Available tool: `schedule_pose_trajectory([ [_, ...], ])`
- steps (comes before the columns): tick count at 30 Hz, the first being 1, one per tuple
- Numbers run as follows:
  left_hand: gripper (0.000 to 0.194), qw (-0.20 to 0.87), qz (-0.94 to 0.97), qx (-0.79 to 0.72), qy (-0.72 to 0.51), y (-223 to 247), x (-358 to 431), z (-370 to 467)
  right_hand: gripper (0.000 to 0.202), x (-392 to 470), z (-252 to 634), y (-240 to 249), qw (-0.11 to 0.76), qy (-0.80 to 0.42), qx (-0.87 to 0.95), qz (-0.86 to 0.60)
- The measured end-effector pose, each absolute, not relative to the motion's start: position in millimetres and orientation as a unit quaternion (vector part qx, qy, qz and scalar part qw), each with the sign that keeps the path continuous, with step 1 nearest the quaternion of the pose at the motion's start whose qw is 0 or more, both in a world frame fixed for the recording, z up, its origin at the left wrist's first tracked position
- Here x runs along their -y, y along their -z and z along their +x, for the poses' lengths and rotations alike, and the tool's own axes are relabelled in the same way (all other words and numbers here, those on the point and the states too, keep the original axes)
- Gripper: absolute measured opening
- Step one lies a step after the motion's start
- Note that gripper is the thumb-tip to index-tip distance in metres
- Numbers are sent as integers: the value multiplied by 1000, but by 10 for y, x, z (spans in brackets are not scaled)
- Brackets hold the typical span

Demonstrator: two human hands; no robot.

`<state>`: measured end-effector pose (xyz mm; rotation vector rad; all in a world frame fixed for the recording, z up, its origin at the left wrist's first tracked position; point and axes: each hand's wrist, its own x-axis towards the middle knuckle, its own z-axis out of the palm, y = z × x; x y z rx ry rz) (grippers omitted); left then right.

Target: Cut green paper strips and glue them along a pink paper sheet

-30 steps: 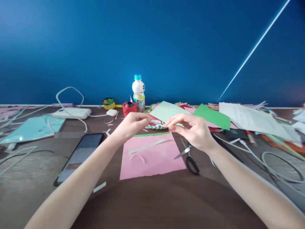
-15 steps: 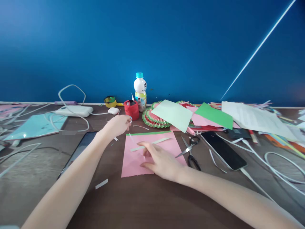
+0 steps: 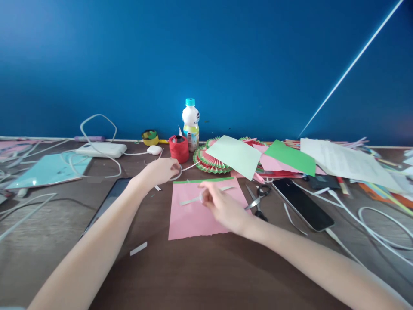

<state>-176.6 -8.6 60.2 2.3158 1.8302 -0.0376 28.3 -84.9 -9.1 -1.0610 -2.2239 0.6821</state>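
One btl, contents unclear; R hand w/ paper curl.

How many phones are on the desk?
2: one phone is partly hidden by the left forearm; the other phone lies right of the scissors. The papers could hide more.

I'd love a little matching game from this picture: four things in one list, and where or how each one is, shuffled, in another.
1. Bottle
2. Scissors
3. Right hand
4. Left hand

A. Over the pink sheet
B. Topped with a turquoise cap
C. Near the red container
D. Open, in metal and black

Right pairs: 1-B, 2-D, 3-A, 4-C
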Motion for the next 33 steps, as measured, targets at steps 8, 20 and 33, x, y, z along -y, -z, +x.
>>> schedule_pose_trajectory([
  [8,31,74,801,-591,-62,-709,176,-1675,37,323,1132,-505,357,-11,744,-564],
  [20,32,188,813,-503,-224,-789,361,-1445,11,489,966,-695,347,-290,781,-431],
  [33,17,342,816,-416,-212,-764,653,-1145,15,719,764,-732,292,-371,786,-400],
])
